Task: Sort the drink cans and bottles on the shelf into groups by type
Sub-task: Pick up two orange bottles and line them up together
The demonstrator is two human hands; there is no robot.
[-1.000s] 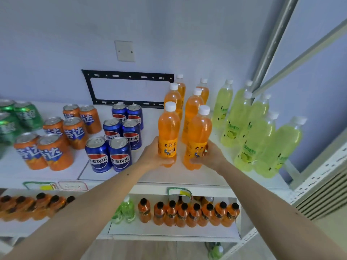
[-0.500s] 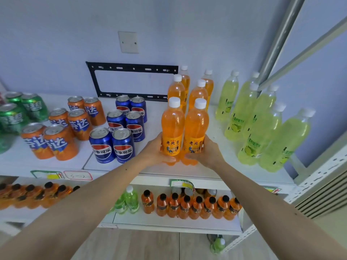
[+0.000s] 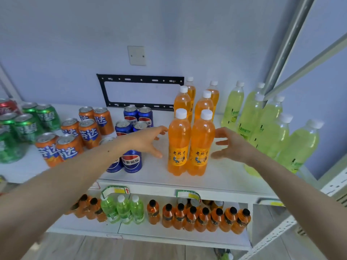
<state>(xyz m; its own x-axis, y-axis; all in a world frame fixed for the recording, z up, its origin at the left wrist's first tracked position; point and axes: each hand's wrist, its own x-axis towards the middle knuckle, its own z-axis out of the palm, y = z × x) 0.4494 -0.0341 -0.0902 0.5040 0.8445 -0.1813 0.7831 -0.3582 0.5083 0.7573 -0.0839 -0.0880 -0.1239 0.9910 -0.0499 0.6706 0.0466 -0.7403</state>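
Front pair of orange bottles (image 3: 190, 143) I see: white caps, yellow labels with black characters. Four more orange ones behind (image 3: 197, 99), same white caps. Yellow-green bottles (image 3: 262, 124) at right, white caps, pale labels. Blue cans (image 3: 131, 160) carry a red-white-blue roundel. Orange cans (image 3: 69, 145): blue band, white characters, silver tops. Green cans (image 3: 28, 126), white lettering. One red can (image 3: 7, 106) far left. Shelf (image 3: 225, 177) white, wall pale blue, bracket (image 3: 140, 79) black. Lower shelf: small orange bottles (image 3: 197, 218), black caps; small green bottles (image 3: 123, 209), white caps.
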